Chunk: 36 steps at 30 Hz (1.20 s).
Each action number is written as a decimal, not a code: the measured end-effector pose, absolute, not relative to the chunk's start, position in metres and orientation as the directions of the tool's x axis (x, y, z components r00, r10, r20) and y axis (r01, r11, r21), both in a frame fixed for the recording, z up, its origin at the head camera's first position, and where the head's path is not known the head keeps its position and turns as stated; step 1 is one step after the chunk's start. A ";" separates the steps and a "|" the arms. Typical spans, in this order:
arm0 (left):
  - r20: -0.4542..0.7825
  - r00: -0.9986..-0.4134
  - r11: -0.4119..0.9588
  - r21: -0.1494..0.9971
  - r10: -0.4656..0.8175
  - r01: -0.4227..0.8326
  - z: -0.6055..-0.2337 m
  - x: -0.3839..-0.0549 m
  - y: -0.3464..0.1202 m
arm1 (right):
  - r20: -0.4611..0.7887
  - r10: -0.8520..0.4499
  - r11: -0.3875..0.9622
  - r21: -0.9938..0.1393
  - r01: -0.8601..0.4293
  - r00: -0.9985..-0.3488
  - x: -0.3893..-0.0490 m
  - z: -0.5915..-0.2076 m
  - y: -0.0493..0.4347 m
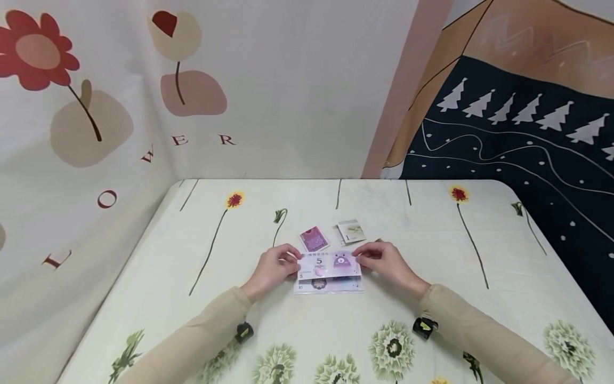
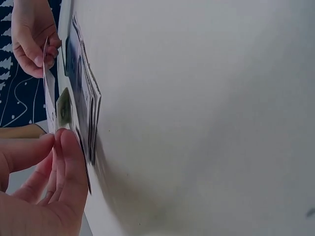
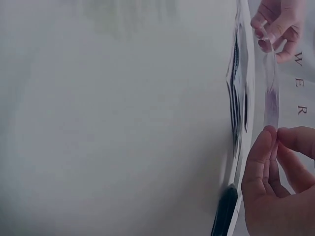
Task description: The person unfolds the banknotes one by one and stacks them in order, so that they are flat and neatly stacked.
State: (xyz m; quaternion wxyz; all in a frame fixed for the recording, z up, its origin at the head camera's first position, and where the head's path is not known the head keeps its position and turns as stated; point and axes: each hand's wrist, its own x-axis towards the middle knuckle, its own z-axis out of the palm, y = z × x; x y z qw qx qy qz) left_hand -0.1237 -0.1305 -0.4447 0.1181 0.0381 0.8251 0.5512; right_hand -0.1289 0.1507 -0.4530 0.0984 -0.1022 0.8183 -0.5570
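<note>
Both hands stretch a pale purple play banknote (image 1: 328, 265) marked 5 between them. My left hand (image 1: 275, 269) pinches its left edge between thumb and fingers. At the right edge, my right hand (image 1: 387, 262) pinches it the same way. The right wrist view shows the held note (image 3: 271, 105) nearly edge-on, raised above the table. Nearer the person lies a small stack of banknotes (image 1: 331, 288), partly hidden under the held note. Its layered edges show in the left wrist view, where the stack (image 2: 86, 93) rests flat beside the left fingers (image 2: 71, 162).
Beyond the hands lie a folded purple note (image 1: 314, 239) and a folded whitish note (image 1: 352, 231) marked 1. A small dark green piece (image 3: 225, 210) lies close to the right hand. The flower-print tablecloth (image 1: 158, 266) covers the table, with patterned curtains (image 1: 297, 90) behind.
</note>
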 end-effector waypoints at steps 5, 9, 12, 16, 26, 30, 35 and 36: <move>-0.140 -0.956 0.434 0.901 0.257 -0.015 -0.445 -0.120 -0.134 | -0.042 -0.308 0.370 -0.925 -0.079 -0.950 -0.124 -0.455 0.152; -0.113 -0.950 0.456 0.890 0.293 0.035 -0.447 -0.118 -0.135 | -0.039 -0.326 0.371 -0.924 -0.090 -0.945 -0.121 -0.456 0.151; -0.103 -0.945 0.472 0.879 0.309 0.059 -0.449 -0.117 -0.135 | -0.030 -0.338 0.375 -0.921 -0.106 -0.941 -0.120 -0.456 0.150; -0.116 -0.936 0.488 0.870 0.334 0.066 -0.451 -0.118 -0.134 | -0.026 -0.340 0.389 -0.914 -0.116 -0.940 -0.120 -0.459 0.150; -0.157 -0.925 0.519 0.853 0.346 0.050 -0.450 -0.120 -0.132 | -0.018 -0.358 0.476 -0.864 -0.166 -0.933 -0.123 -0.462 0.149; -0.174 -0.921 0.540 0.840 0.348 0.045 -0.449 -0.123 -0.131 | -0.018 -0.372 0.512 -0.838 -0.189 -0.928 -0.125 -0.462 0.149; -0.189 -0.920 0.567 0.823 0.343 0.043 -0.448 -0.124 -0.131 | -0.030 -0.403 0.551 -0.806 -0.216 -0.915 -0.128 -0.461 0.148; -0.191 -0.919 0.568 0.822 0.344 0.042 -0.448 -0.124 -0.131 | -0.030 -0.411 0.552 -0.803 -0.222 -0.911 -0.129 -0.461 0.148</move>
